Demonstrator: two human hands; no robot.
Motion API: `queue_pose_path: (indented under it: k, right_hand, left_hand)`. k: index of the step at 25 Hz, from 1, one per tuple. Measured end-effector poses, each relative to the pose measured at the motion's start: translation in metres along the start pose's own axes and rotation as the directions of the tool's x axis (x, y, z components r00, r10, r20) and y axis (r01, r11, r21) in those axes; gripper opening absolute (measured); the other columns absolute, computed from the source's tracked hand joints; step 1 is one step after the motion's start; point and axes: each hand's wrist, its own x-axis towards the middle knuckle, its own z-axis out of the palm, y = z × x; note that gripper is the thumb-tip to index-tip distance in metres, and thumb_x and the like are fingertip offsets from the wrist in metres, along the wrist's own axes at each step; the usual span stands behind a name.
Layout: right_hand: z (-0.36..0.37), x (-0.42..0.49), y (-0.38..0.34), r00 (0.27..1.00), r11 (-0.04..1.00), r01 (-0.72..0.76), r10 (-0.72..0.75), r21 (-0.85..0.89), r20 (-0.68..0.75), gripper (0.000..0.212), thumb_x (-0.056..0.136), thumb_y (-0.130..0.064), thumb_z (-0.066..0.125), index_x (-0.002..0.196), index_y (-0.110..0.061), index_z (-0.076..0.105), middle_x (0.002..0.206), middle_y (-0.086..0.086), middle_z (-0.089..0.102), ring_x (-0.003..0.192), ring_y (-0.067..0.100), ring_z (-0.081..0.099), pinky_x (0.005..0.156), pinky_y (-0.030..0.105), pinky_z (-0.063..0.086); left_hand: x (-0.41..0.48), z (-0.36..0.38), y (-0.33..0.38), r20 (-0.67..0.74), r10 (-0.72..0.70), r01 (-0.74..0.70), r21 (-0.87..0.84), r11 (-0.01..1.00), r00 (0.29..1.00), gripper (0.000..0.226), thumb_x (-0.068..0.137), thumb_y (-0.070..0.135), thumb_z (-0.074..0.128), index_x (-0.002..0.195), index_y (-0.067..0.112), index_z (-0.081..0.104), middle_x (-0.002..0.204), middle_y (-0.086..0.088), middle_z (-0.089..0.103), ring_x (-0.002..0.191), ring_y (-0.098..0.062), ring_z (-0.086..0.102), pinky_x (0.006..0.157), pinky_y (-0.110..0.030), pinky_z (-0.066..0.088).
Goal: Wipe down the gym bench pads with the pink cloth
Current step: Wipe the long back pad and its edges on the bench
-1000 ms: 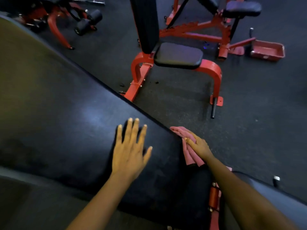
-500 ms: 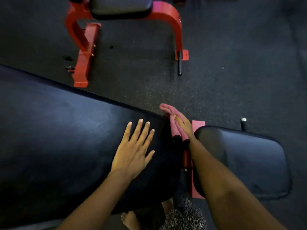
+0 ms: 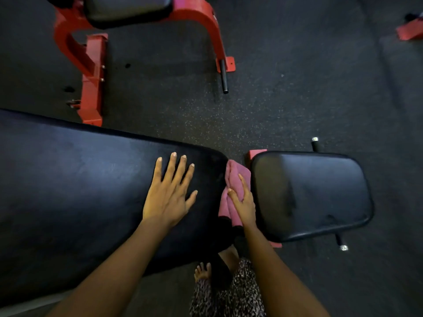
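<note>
**A:** Two pads in view, is that right?

**B:** Yes. A long black padded bench pad fills the view from 7 to 9 o'clock. A smaller black seat pad with rounded corners sits at 4 o'clock. A narrow gap separates them just right of centre.

**A:** And the cloth?

**B:** The folded pink cloth is down in that gap, against the rounded end of the long pad and just beside the seat pad's edge.

**A:** Which hand has it?

**B:** The right hand. The thumb is on the near fold and the forefinger is stretched along the top, pinching the cloth between them. The other fingers are hidden on the seat-pad side.

**A:** The left hand?

**B:** The left hand lies flat on the long pad near its end, palm down with the fingers spread and straight. It holds nothing and is apart from the cloth.

**A:** Anything else around?

**B:** A red steel frame of a second bench stands at 11 o'clock on the dark speckled rubber floor. A short black peg with a silver cap sticks out behind the seat pad at 2 o'clock. A bare foot and a speckled patterned garment show at 6 o'clock, between the forearms.
</note>
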Motion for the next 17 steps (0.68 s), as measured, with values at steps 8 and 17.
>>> queue_pose_path:
  k: [8, 17]
  right_hand:
    - [-0.017, -0.081, 0.031, 0.999, 0.981, 0.017, -0.023, -0.191, -0.033, 0.055, 0.085, -0.034, 0.057, 0.137, -0.04, 0.041, 0.131, 0.011, 0.052, 0.117, 0.032, 0.05, 0.098, 0.039, 0.039]
    - [-0.12, -0.236, 0.03, 0.994, 0.863, 0.097, -0.112, -0.496, -0.001, 0.054, 0.086, -0.036, 0.055, 0.137, -0.042, 0.039, 0.135, 0.008, 0.048, 0.121, 0.026, 0.048, 0.098, 0.033, 0.037]
  left_hand:
    - [-0.009, -0.009, -0.001, 0.026, 0.06, -0.056, -0.131, 0.99, 0.998, 0.065, 0.095, 0.053, 0.02, 0.149, 0.018, 0.008, 0.158, -0.006, 0.005, 0.145, -0.026, -0.006, 0.116, -0.047, -0.008]
    - [-0.138, -0.006, 0.025, -0.022, 0.127, -0.123, -0.462, 0.878, 0.992, 0.056, 0.096, 0.038, 0.039, 0.146, 0.018, 0.025, 0.154, -0.005, 0.024, 0.145, -0.022, 0.01, 0.116, -0.04, -0.005]
